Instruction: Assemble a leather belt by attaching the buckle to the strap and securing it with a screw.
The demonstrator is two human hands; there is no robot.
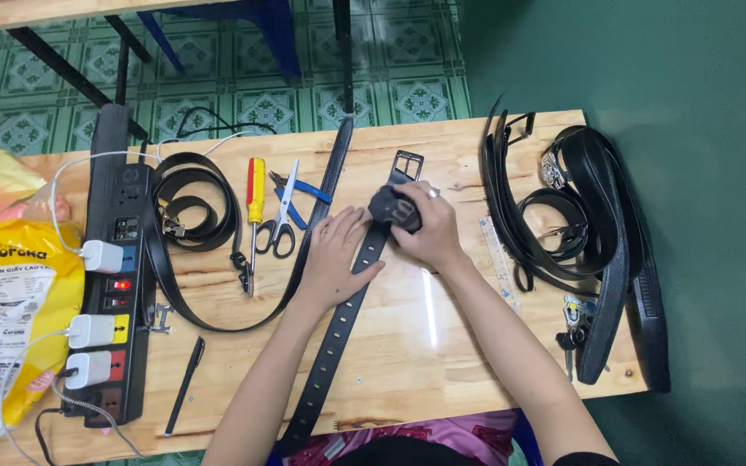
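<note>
A long black belt (338, 328) with a row of punched holes runs diagonally across the wooden table (407, 345), its square metal buckle (407, 163) at the far end. My left hand (334, 259) lies flat on the strap, pressing it down, fingers spread. My right hand (425, 226) is closed around a dark cloth (393, 207) pressed on the belt just below the buckle. A ring shows on one finger of that hand.
A black power strip (114, 259) with white chargers lies at left beside a yellow bag (10, 302). A coiled belt (192, 207), a red-and-yellow screwdriver (255, 203), scissors (282, 220), blue pliers (304, 185) and a black pen (185, 384) lie left of my hands. A pile of black belts (580, 233), a clear ruler (496, 259) and keys (573, 324) sit at right.
</note>
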